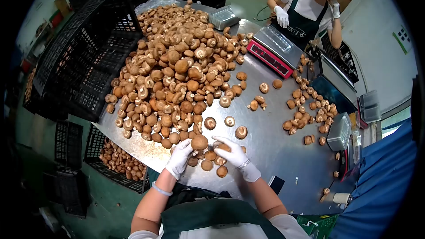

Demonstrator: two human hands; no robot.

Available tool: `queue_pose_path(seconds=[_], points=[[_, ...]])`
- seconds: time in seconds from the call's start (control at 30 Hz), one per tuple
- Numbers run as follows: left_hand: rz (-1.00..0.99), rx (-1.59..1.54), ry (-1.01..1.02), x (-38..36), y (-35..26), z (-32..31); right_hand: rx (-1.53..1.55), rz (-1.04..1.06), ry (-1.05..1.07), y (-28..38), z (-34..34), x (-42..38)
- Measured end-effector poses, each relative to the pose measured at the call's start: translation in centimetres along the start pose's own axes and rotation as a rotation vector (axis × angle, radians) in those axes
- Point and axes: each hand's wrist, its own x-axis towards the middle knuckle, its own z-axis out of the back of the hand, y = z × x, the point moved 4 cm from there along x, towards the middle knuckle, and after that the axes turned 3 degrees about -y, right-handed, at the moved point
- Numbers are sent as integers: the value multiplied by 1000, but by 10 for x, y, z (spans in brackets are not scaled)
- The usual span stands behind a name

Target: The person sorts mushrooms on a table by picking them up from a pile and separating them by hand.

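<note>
White gloves cover both of my hands over the metal table's near edge. My left hand [179, 158] is closed on a large brown mushroom [199, 142], its cap facing up. Just to the right, my right hand [232, 151] curls around another mushroom [223, 148], which is partly hidden by its fingers. Several loose mushrooms [206, 165] lie on the table between and below the hands. A large heap of mushrooms [177, 62] rises beyond them, reaching toward the far left of the table.
A red scale [271, 58] stands at the back, with a co-worker [305, 11] behind it. Black crates [93, 57] stand at left; another crate [116, 179] holds mushrooms below. More mushrooms [301, 117], plastic trays [339, 132] and a phone [276, 184] lie at right.
</note>
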Motion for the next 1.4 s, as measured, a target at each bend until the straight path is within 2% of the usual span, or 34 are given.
queue_pose_path(seconds=[0.03,0.07,0.1,0.17,0.23,0.27,0.3,0.33,0.37,0.43,0.5,0.57,0.63,0.7,0.73,0.77,0.8,0.83,0.9,0.93,0.97,1.0,1.07,1.1,1.13,1.17,1.2,1.23,1.27,1.3,1.33,1.37,1.4], points=[[30,-86,28,-2,3,-2,8,17,6,4,-10,-2],[0,-28,18,-1,8,-2,-161,186,-50,6,-19,-4],[0,-29,21,-5,10,-8,-293,244,-90,19,-28,-6],[-273,500,-140,-15,3,-15,-439,230,-126,6,-38,-1],[-281,527,-167,-26,-3,-13,-32,195,-41,5,-40,6],[-332,582,-130,-30,-10,-11,302,-99,8,-5,-36,4],[-386,637,-88,-34,-17,-8,409,-235,-10,-30,-26,6],[-542,756,-145,-40,-29,-1,548,-217,-25,-32,-13,7],[-577,782,-221,-46,-36,9,684,-195,-39,-28,4,11],[-667,965,-347,-58,-47,29,766,-328,-231,-9,55,14],[-637,1130,-419,-70,-47,44,980,-268,-400,-28,126,36],[-659,1213,-446,-77,-36,57,1034,-28,-595,-40,198,48],[-750,1425,-401,-82,-30,53,980,21,-858,-46,246,44],[-792,1416,-340,-79,-17,52,633,92,-1097,-42,253,29],[-808,1437,-314,-79,-14,46,304,88,-1098,-38,243,23],[-823,1460,-285,-77,-12,38,157,87,-1027,-19,213,19],[-786,1444,-236,-72,-6,34,-34,168,-835,-24,195,22],[-787,1456,-215,-67,4,32,-131,87,-727,-3,146,15],[-774,1445,-166,-58,10,19,-261,112,-452,-6,72,9],[-719,1490,-131,-54,14,13,-698,248,-313,-13,47,6],[-684,1530,-117,-50,19,9,-879,303,-180,-17,21,4],[-627,1537,-103,-43,26,11,-1100,367,-91,-17,1,2],[-582,1547,-87,-40,33,14,-1029,391,-128,-34,-2,5],[-586,1358,-96,-41,31,18,-1009,367,-132,-33,4,8],[-582,1169,-103,-44,30,24,-791,249,-117,-37,12,10],[-586,1174,-103,-48,30,29,-570,131,-102,-43,21,12],[-317,693,-44,-48,32,37,-50,-241,5,-52,25,9],[-51,209,15,-50,35,40,253,-186,-72,-40,24,8],[12,-61,68,-58,30,42,399,-198,-78,-29,23,6],[12,-59,66,-60,27,43,546,-213,-85,-22,21,5],[37,-219,116,-61,23,43,549,-214,-84,-22,16,10],[61,-381,164,-62,21,43,382,-267,-97,-25,7,16],[53,-388,170,-60,24,47,215,-321,-107,-31,-4,20]])
